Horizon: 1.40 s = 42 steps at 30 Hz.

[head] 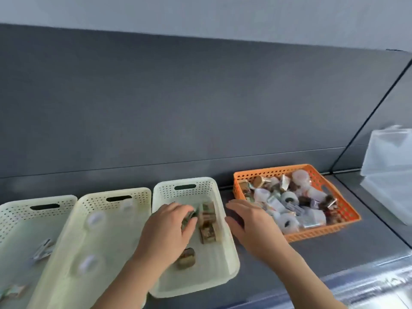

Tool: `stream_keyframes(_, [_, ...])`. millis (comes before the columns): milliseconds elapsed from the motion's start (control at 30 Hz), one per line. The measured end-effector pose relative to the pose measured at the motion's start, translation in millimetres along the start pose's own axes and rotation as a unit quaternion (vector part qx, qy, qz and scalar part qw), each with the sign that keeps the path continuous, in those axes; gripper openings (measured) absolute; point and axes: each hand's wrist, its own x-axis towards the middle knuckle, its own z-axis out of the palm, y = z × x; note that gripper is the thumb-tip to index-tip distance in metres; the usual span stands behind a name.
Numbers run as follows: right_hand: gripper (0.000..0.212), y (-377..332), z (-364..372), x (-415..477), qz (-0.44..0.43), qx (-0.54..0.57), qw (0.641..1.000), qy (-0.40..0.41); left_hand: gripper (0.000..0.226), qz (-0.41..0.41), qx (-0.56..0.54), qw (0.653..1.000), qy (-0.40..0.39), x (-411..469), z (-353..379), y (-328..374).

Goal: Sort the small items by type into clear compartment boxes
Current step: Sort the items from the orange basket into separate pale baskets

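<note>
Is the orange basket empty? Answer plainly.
No, the orange basket holds a heap of mixed small items that covers most of its floor.

Nothing here you can read. The small brown boxes (207,216) in the cream basket (231,264), just left of the orange basket (312,235), carry printed patterns, but blur swallows every letter. The same goes for the greenish packet (189,217) gripped in your left hand (169,228). The wrapped packets (311,220) inside the orange basket show pale labels, too small and smeared to make out.
</note>
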Motion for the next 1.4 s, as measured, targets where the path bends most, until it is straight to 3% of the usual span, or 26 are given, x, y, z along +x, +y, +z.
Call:
stream_keyframes(167, [0.037,108,-39,-10,0.076,0.021,0.997,0.004,0.030,-0.004,-0.056,0.998,-0.016,47,52,72])
stream_keyframes(333, [0.030,199,-63,-4,0.094,0.027,0.995,-0.011,0.036,0.013,-0.071,0.995,-0.074,104,106,122])
stream_keyframes(500, [0.027,240,-72,27,0.070,-0.009,0.996,-0.058,0.044,-0.010,0.011,0.976,-0.216,149,149,154])
stream_keyframes(633, [0.032,251,-61,51,0.054,-0.027,0.991,-0.117,0.020,-0.001,-0.003,0.948,-0.318,154,165,167])
stream_keyframes(700, [0.025,254,-54,58,0.031,-0.046,0.988,-0.143,0.007,-0.007,-0.010,0.946,-0.324,151,168,169])
stream_keyframes(833, [0.009,256,-47,65,-0.011,-0.078,0.985,-0.154,0.007,-0.019,-0.004,0.953,-0.302,144,162,163])
stream_keyframes(967, [0.027,262,-49,62,-0.001,0.006,0.990,-0.143,0.011,-0.068,-0.036,0.961,-0.267,135,141,154])
stream_keyframes(1100, [0.033,264,-59,58,0.003,0.112,0.986,-0.124,0.032,-0.113,-0.110,0.960,-0.232,127,123,154])
stream_keyframes(1200, [0.036,262,-66,53,0.011,0.172,0.977,-0.123,0.063,-0.105,-0.167,0.941,-0.275,122,118,159])
stream_keyframes(1400, [0.028,259,-67,45,0.008,0.211,0.967,-0.145,0.021,-0.076,-0.117,0.943,-0.302,119,134,165])
